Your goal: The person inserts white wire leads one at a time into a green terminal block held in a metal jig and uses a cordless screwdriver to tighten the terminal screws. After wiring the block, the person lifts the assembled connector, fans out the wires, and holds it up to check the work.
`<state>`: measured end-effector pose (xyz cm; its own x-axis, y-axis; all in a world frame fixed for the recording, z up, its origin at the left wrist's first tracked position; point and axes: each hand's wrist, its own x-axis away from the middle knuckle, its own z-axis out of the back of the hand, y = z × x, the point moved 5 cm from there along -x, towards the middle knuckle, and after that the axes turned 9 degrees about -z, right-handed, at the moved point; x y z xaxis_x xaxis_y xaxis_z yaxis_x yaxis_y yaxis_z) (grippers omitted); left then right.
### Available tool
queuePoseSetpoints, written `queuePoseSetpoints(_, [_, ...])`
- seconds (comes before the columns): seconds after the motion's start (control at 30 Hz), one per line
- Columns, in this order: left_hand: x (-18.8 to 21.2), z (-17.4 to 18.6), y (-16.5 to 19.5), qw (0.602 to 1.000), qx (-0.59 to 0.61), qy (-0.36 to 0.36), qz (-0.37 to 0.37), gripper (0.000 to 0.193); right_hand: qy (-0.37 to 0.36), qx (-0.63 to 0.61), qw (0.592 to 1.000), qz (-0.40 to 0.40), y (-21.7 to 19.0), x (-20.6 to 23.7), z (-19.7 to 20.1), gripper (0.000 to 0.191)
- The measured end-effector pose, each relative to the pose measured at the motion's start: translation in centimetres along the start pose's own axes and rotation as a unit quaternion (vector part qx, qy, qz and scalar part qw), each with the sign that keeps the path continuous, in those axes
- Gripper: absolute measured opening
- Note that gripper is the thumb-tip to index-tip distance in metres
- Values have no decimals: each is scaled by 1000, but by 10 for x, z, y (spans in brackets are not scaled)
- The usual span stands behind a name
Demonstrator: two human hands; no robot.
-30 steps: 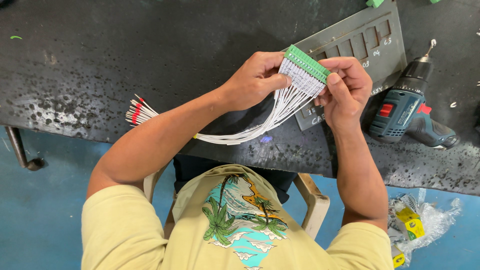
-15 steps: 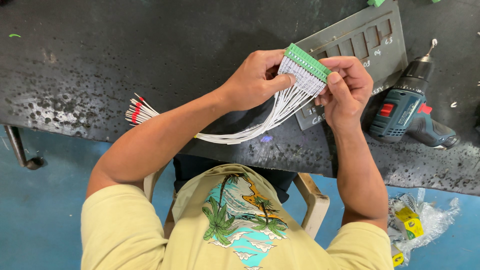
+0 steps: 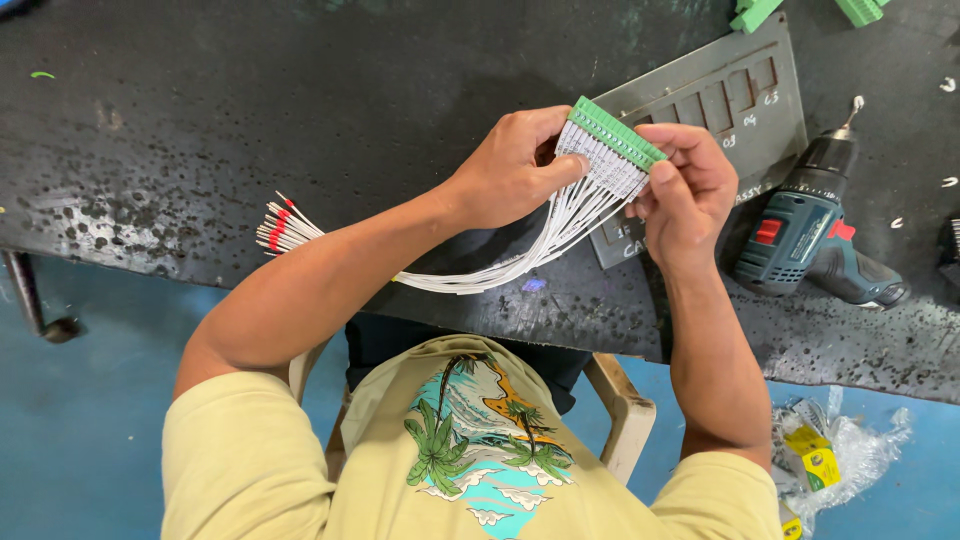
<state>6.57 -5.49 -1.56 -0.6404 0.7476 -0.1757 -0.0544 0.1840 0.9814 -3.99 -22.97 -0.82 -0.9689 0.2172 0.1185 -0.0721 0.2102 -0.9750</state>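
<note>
Nothing moved | both hands point(image 3: 600, 175) pinch ridged green connector point(image 3: 617, 132) | white wires point(image 3: 500, 275)

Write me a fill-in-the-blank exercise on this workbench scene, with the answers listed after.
1. Both hands, the left hand and the right hand, hold a terminal block coloured ____.
2. The white wires hanging from it end in ferrules tipped ____.
3. The cordless drill lies on the black table beside the ____ hand.
4. Under the hands lies a grey ____ with rectangular cut-outs.

Answers: green; red; right; plate
</note>
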Motion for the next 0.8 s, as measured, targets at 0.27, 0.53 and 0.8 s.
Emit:
queuePoseSetpoints(0.27, [-1, 0, -1, 1000, 23, 1, 11, 19, 2, -9, 1000, -2, 2, -2, 1, 29])
queuePoseSetpoints(0.53, [-4, -3, -7, 999, 34, 5, 13, 20, -3, -15, 1000, 3, 4, -5, 2, 28])
queuePoseSetpoints(0.8, [-5, -5, -11, 997, 67, 1, 38, 21, 11, -8, 1000, -7, 6, -6, 4, 28])
